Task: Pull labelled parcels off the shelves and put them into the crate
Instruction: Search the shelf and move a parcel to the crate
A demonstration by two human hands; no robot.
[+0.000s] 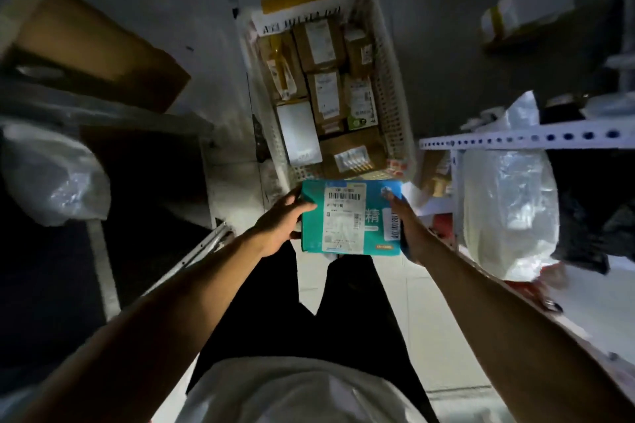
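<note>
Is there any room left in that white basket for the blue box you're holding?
Hardly any. The crate floor is covered edge to edge with brown parcels and a white parcel, so the teal parcel, held by the left hand and right hand, would have to go on top.

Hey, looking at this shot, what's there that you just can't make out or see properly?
All in the head view:
- Label print on the teal parcel: too small to read.
- Right hand: fingers hidden behind the parcel.
- Crate: near end hidden behind the parcel; lower layers covered by the boxes on top.
- Left shelf: contents lost in darkness.
- White bag on the right shelf: contents not visible through the plastic.
</note>
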